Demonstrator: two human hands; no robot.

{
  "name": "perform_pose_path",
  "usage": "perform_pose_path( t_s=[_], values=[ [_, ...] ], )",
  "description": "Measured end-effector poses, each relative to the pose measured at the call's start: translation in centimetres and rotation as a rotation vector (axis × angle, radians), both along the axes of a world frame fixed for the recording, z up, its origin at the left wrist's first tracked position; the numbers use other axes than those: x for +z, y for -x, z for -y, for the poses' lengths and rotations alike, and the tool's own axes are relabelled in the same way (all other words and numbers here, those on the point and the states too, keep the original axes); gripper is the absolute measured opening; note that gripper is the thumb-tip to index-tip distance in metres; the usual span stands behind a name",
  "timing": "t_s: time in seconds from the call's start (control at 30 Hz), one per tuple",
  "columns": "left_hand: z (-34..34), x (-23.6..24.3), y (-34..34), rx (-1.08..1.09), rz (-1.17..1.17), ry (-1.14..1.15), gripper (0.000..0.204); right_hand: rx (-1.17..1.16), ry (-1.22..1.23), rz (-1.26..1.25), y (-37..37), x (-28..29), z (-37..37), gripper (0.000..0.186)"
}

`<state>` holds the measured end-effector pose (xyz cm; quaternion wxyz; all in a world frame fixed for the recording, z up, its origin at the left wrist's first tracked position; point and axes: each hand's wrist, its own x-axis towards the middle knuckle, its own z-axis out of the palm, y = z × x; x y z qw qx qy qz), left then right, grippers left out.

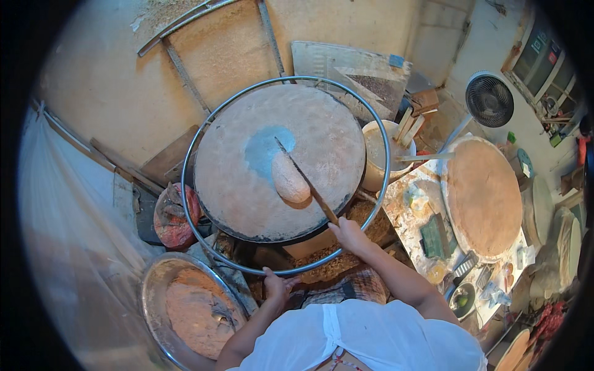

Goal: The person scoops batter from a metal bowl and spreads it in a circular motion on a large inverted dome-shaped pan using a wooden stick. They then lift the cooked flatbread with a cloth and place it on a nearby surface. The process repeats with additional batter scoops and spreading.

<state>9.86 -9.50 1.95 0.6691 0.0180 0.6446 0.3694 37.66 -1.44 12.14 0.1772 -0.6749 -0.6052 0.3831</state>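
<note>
While crossing dough point(288, 185), blade point(302, 173): clasped in right hand point(350, 236)
Left hand point(278, 288): touching metal hoop point(297, 270), cannot tell if clasping
White label point(526, 169): too small to read

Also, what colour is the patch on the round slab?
The patch is light blue, in the head view.

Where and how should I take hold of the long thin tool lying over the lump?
Probably best by its tan handle, from the lower right, where the right hand holds it: the long thin tool slants from there up-left, its dark, narrow far part crossing over the lump.
</note>
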Motion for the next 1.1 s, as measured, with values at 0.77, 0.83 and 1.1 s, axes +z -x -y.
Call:
perform_pose_path(
  t_s=[0.77, 0.83, 1.1],
  values=[
    [-0.2, 4.5, -8.7, -0.210, 0.136, 0.180, 0.094, -0.218, 0.079, -0.055, -6.2, -0.5, -3.6, 0.042],
    [-0.7, 4.6, -10.9, -0.420, 0.216, 0.169, 0.085, -0.096, 0.089, -0.009, -4.0, -1.2, -1.9, 0.040],
    [-1.0, 4.2, -9.1, -0.705, 0.393, 0.128, 0.070, 0.062, 0.059, 0.046, -7.6, 0.4, -5.4, 0.043]
  ],
)
